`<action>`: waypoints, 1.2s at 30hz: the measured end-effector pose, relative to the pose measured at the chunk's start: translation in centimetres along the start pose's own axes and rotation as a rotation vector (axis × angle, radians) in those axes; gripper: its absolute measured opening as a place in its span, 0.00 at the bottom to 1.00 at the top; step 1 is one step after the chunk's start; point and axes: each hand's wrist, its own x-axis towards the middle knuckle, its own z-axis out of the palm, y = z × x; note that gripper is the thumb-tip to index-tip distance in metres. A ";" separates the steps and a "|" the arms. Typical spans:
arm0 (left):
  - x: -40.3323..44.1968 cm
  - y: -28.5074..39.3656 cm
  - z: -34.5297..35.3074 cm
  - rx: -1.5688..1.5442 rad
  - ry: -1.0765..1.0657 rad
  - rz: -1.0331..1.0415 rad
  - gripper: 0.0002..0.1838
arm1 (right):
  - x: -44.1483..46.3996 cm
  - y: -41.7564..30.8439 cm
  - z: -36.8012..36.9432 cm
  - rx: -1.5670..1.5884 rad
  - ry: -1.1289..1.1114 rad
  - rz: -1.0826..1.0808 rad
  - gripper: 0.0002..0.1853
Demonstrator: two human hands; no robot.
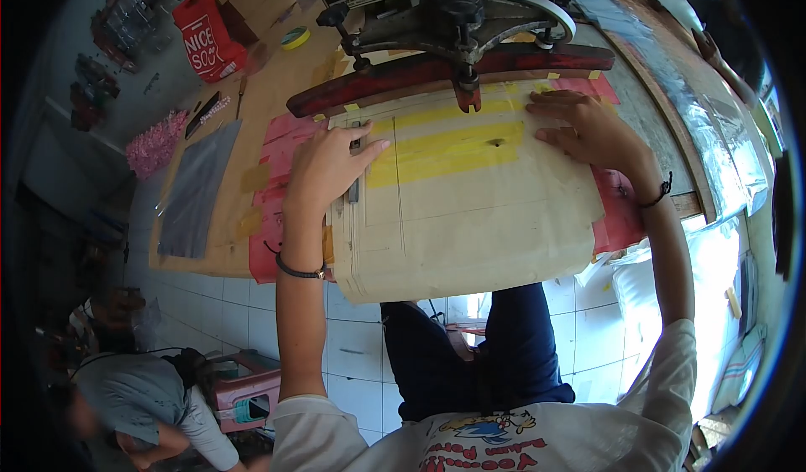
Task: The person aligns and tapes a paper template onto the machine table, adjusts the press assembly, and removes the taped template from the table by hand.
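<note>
A large tan sheet (487, 237) with drawn lines and yellow tape strips (453, 149) lies over the worktop, its near end curving down past the edge. My left hand (323, 166) rests at the sheet's left side, thumb and index finger apart, beside a small dark strip (353, 188). On the sheet's right side, my right hand (592, 128) lies with its fingers stretched out. Neither hand holds anything visible. Just beyond my fingers, the red bar (403, 83) of a heat-sealing or pressing machine (462, 23) spans the sheet. Red tape (617, 208) shows beneath both sides.
On the left of the table are a grey plastic sheet (197, 195), a red "NICE" bag (206, 40) and a yellow tape roll (295, 37). Clear plastic film (714, 136) lies at right. Another person (151, 396) bends low at lower left near a pink stool (248, 388).
</note>
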 end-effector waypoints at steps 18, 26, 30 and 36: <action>0.1 -0.7 0.6 0.019 0.016 0.007 0.29 | 0.0 0.2 0.2 0.030 0.009 0.002 0.20; 0.2 -0.7 0.5 0.001 0.000 0.005 0.30 | 0.0 0.3 0.2 0.018 0.016 -0.013 0.20; 0.1 -0.8 0.7 0.008 0.020 0.017 0.30 | 0.1 -0.1 -0.2 0.049 -0.027 0.032 0.20; 0.2 -0.7 0.5 0.012 -0.014 0.000 0.29 | 0.0 0.2 -0.1 0.019 0.007 -0.013 0.20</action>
